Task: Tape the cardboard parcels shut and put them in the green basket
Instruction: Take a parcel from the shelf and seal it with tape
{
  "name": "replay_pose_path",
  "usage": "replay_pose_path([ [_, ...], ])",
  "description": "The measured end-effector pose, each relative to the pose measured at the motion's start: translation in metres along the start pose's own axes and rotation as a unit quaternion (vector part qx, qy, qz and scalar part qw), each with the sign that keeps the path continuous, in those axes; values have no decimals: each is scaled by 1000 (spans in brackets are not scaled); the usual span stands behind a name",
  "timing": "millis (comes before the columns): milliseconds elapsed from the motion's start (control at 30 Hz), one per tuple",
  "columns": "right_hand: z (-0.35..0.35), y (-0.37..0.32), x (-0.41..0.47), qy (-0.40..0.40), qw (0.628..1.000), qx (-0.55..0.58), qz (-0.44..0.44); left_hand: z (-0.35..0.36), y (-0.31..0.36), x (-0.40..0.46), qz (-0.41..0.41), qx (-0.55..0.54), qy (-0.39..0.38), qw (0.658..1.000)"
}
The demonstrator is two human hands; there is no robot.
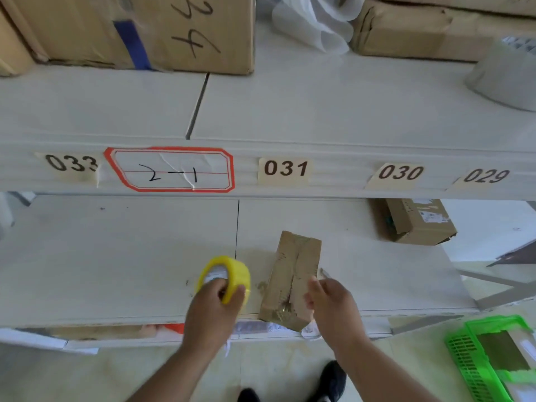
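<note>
Left grip [216, 297]: curled round the yellow tape roll [224, 278].
Right grip [330, 300]: pinching the edge of the cardboard parcel [293, 278], on the shelf between both grips.
Green basket [475, 364]: lower right of the right grip.
Shelf labels [285, 168]: 033, 2-1, 031, 030, 029.

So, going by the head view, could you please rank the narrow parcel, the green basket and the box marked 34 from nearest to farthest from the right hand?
1. Narrow parcel, touching the right hand.
2. Green basket, lower right on the floor.
3. Box marked 34, upper shelf, far left.
</note>
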State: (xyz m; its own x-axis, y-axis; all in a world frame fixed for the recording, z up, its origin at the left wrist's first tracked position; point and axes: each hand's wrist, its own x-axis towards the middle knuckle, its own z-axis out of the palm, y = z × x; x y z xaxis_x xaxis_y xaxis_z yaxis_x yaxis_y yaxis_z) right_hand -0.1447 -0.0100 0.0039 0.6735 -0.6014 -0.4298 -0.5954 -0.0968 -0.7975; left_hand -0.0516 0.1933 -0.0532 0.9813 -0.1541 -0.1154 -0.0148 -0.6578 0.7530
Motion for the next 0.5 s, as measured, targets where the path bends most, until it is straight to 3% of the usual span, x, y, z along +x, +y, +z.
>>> replay_pose_path([
  [100, -4, 12, 15, 18, 997, -80, 18, 10, -47, 38, -36, 146, -8, 989],
  [233, 13, 41, 41, -42, 992, -106, 57, 29, -79, 62, -9, 272, -30, 962],
  [400, 21, 57, 49, -43, 989, -116, 82, 44, -75, 65, -23, 238, -66, 969],
  [500, 27, 58, 42, -40, 988, -128, 71, 54, -28, 41, -60, 100, -30, 993],
])
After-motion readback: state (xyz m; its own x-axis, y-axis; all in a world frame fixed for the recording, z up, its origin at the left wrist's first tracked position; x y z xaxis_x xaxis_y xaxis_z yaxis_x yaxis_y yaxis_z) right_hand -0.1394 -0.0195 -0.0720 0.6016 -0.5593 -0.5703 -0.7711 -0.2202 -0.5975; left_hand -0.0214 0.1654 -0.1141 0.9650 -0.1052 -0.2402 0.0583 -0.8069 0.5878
